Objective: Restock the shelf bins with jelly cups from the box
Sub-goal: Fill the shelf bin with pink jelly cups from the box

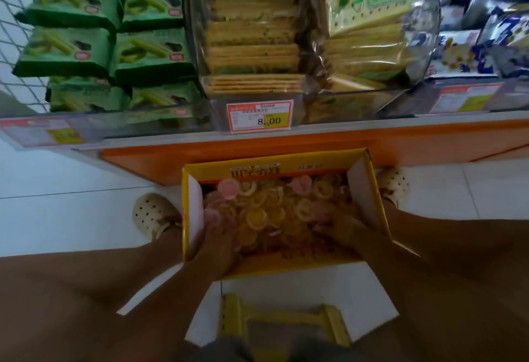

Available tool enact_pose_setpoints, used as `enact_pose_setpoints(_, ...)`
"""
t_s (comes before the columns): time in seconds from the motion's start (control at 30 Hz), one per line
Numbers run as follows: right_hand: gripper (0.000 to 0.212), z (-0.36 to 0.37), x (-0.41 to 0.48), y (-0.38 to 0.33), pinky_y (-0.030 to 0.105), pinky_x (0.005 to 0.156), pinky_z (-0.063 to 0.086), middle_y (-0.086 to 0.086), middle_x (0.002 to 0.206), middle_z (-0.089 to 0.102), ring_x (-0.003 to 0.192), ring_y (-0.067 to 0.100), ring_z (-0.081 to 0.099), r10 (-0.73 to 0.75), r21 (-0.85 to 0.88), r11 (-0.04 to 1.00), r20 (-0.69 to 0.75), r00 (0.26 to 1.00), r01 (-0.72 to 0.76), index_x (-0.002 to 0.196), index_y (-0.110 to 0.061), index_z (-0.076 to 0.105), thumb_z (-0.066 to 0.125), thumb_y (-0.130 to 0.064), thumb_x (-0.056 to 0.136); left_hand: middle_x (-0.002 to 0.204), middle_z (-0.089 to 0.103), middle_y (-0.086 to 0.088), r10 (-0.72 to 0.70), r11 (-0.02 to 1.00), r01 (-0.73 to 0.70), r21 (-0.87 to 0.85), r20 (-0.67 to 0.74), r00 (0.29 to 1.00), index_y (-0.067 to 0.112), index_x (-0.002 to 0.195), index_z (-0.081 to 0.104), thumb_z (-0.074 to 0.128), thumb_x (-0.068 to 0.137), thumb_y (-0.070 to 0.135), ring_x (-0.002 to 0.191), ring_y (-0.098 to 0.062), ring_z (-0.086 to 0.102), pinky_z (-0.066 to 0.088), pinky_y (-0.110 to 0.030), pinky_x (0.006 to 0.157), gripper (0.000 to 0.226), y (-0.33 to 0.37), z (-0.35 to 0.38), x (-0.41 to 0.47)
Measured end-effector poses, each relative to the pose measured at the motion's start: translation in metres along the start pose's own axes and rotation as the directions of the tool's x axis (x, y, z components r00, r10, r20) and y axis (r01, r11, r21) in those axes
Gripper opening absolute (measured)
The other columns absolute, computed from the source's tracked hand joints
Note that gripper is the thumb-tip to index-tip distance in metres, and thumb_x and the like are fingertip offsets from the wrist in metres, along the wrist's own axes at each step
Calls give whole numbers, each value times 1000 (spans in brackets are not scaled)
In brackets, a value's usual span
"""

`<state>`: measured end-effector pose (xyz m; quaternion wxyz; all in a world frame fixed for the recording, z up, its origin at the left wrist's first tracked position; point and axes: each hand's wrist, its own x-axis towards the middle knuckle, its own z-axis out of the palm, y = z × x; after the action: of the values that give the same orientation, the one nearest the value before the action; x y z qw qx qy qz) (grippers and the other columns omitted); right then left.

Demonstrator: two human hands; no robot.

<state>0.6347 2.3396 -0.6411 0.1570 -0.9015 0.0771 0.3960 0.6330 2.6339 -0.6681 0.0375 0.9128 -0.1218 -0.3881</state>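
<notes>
An open yellow cardboard box (369, 187) stands on the floor between my feet, filled with several loose jelly cups (263, 207), mostly yellow and orange with a few pink ones. My left hand (219, 240) is down inside the box at its left side, fingers curled among pink cups. My right hand (333, 224) reaches in from the right, fingers buried in the cups. Blur hides exactly what each hand grips.
An orange shelf base (286, 144) runs just behind the box. Above it sit green snack packs (114, 47), clear bags of crackers (272, 32) with a price tag (260, 116), and blue packs (486, 32). White box flaps (286, 298) lie toward me; white floor tiles flank the box.
</notes>
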Motion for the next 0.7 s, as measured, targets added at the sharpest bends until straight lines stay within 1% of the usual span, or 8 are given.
enact_pose_setpoints(0.07,83,0,7,2,46,118,-4,12,160,-15,145,37,-15,2,-7,1000,-18,1000,-2,154,-26,6,55,-50,91,145,42,-10,11,1000,-11,-8,-8,1000,15,137,44,39,97,35,135,-29,36,24,-41,114,45,-3,-4,5)
enact_pose_setpoints(0.17,68,-5,6,-6,48,117,-1,16,159,-9,144,41,-14,16,-137,990,0,1000,-16,153,-27,12,49,-39,98,134,52,-6,48,988,-51,-145,-26,999,19,126,54,54,85,41,127,-27,45,32,-39,110,46,-10,-9,13)
enact_pose_setpoints(0.27,52,0,10,0,47,120,-1,13,161,-6,146,38,-12,-3,-29,1000,-60,998,1,149,-31,26,44,-31,100,127,54,-6,72,982,-59,-181,64,995,17,122,58,57,81,41,120,-26,48,35,-37,107,48,-14,-14,18)
enact_pose_setpoints(0.4,43,9,13,2,44,116,15,18,153,26,141,35,18,26,75,997,-128,991,-17,139,-22,47,50,-19,97,119,57,1,49,975,-38,-217,48,998,18,112,62,59,89,35,115,-20,51,34,-32,104,29,-14,-13,17)
enact_pose_setpoints(0.47,47,9,13,2,43,117,13,16,155,21,142,35,16,14,11,1000,-120,993,-13,144,-21,40,45,-23,97,125,58,-1,37,956,-26,-291,34,999,15,116,64,61,91,29,117,-20,50,34,-31,105,29,-15,-13,16)
enact_pose_setpoints(0.53,55,12,16,6,41,118,15,12,158,18,144,34,15,12,42,999,-114,993,-8,148,-23,34,35,-38,95,129,57,-4,55,928,-35,-370,44,998,12,118,62,62,92,27,120,-20,50,33,-30,106,30,-15,-15,15)
enact_pose_setpoints(0.6,53,13,17,9,36,114,24,10,153,32,140,30,27,4,82,997,-127,992,6,140,-26,46,37,-43,91,127,59,-2,62,912,-49,-407,20,998,14,115,66,69,86,30,118,-18,51,35,-29,105,32,-17,-16,10)
enact_pose_setpoints(0.7,34,2,6,2,30,110,26,12,140,51,133,30,40,-59,112,991,-162,985,78,125,-18,63,53,-8,94,116,65,2,53,861,-45,-507,2,999,17,115,67,75,82,29,103,-9,57,40,-13,81,36,-12,-22,3)
